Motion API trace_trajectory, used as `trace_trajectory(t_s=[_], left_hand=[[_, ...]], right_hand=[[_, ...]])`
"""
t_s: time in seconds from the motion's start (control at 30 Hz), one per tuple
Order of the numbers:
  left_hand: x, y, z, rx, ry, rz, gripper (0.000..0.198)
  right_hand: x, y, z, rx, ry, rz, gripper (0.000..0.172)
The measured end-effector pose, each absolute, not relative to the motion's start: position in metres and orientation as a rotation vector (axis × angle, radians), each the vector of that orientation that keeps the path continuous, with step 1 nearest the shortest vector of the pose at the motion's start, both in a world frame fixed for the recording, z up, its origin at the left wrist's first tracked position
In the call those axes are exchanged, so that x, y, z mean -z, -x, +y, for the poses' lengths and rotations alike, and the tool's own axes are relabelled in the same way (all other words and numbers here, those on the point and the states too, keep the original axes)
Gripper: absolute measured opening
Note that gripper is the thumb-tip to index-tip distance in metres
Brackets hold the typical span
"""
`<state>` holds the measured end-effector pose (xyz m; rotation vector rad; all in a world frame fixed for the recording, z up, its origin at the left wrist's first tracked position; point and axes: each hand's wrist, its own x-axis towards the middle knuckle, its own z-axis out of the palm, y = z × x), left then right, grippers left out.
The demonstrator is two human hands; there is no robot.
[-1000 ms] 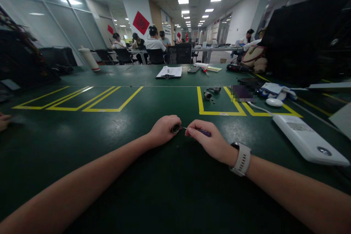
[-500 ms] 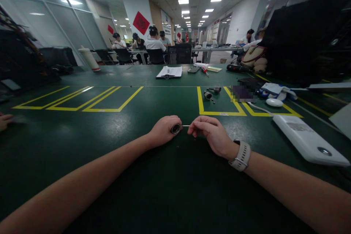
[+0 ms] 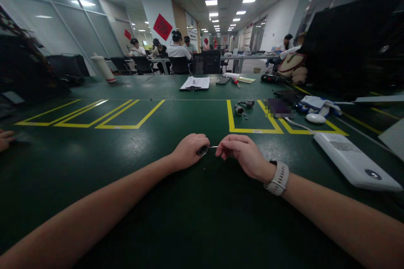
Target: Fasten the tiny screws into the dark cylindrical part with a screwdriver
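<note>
My left hand point(image 3: 190, 151) is closed around a dark round metal part point(image 3: 202, 150), whose ringed end faces me. A thin metal rod point(image 3: 213, 147) spans the gap from that part to the fingertips of my right hand point(image 3: 241, 153), which pinch it. A pale watch band point(image 3: 278, 178) circles my right wrist. On the green table point(image 3: 195, 218) a tiny ring-like piece point(image 3: 204, 169) lies just below my hands. Two dark metal parts point(image 3: 239, 110) point(image 3: 248, 103) rest inside a yellow taped frame beyond my right hand, with small bits beside them.
A white device point(image 3: 356, 162) with a cable lies at the right, near a white mouse point(image 3: 315, 118) and gloves point(image 3: 320, 104). Farther back are a clipboard point(image 3: 195, 83), a phone point(image 3: 222, 80) and a red screwdriver point(image 3: 235, 83). Another person's hand point(image 3: 5, 139) shows at the left edge.
The part in my left hand has tilted slightly, and the rod's visible end sits slightly lower. My right hand has shifted down a little. The other person's hand has moved slightly.
</note>
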<state>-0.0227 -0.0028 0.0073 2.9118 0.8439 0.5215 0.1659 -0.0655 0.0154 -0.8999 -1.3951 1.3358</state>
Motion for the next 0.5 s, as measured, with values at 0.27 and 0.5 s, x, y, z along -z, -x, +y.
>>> trace_trajectory(t_s=[0.27, 0.5], left_hand=[[-0.0072, 0.0225, -0.0023, -0.54, -2.874, 0.88, 0.009], [-0.0083, 0.0222, -0.0031, -0.509, -2.894, 0.901, 0.01]], right_hand=[[-0.0131, -0.1651, -0.0687, -1.395, 0.871, -1.295, 0.017], [-0.0141, -0.1664, -0.069, -1.353, 0.866, -1.34, 0.016]])
